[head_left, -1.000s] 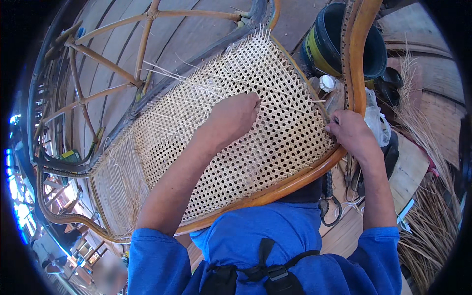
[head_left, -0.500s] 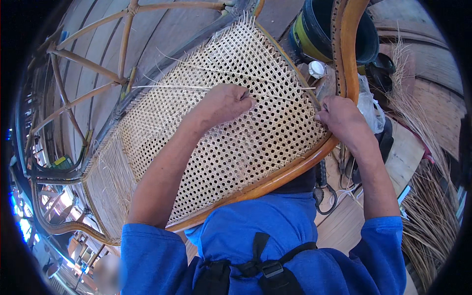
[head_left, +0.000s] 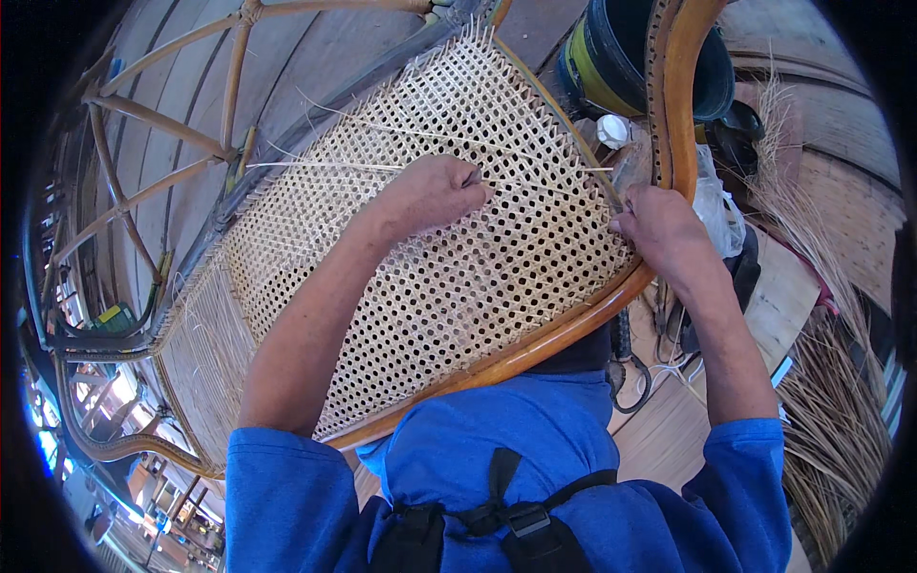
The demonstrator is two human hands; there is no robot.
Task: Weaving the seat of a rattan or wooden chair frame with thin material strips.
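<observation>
A pale woven cane panel (head_left: pixel 458 296), full of small holes, spans a curved wooden frame (head_left: pixel 549 346) across my lap. My left hand (head_left: pixel 435 196) is closed in a pinch over the upper middle of the weave. A light cane strand (head_left: pixel 325 166) runs into it from the left, and its fingertips hide the grip. At the panel's right edge my right hand (head_left: pixel 664 229) is closed, thumb and fingertips together against the rim; whatever lies between them is hidden. Loose thin strands curl above the left hand.
Upper right stands a dark bucket (head_left: pixel 611 67) behind a curved wooden arm (head_left: pixel 676 95). A white-capped container (head_left: pixel 612 131), a clear plastic bag (head_left: pixel 718 210) and scissors (head_left: pixel 632 382) lie near my right arm. Cane bundles (head_left: pixel 831 430) spread at right; a pole framework (head_left: pixel 162 124) stands upper left.
The view has shifted slightly, so the panel and pole framework sit a little further left. Both hands keep nearly the same places and closed grips.
</observation>
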